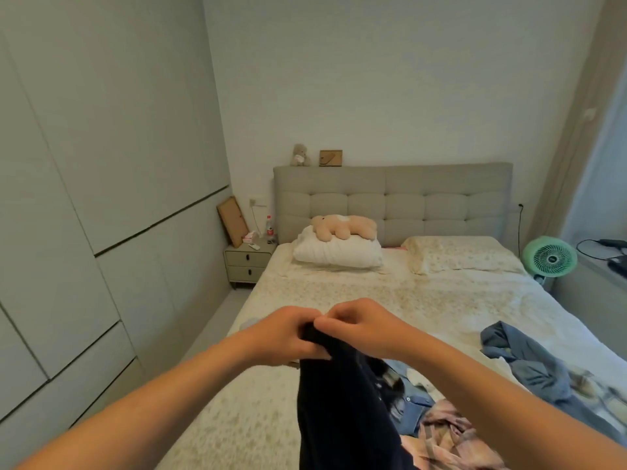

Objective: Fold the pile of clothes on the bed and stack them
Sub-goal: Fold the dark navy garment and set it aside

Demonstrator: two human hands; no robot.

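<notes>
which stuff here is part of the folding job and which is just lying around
Part of the job:
- dark garment, gripped by left hand and right hand
- blue garment
- pink plaid garment
- denim piece

Just lying about:
- plush toy
- pillows
- fan
- nightstand
- bottle

Soft, dim daylight fills the room, coming from beyond the right hand (359,329), where the curtain (576,130) edge glows pale. No hard shadows fall; only a faint shade lies under the forearms on the bedsheet (339,293). The dark garment (342,408) hanging below both hands reads almost black, its folds lost. The left hand (288,334) and the right one are slightly smeared. The wide lens bows the wardrobe (84,198) lines far left of the hands. The whole frame looks soft and compressed, without glare.
</notes>
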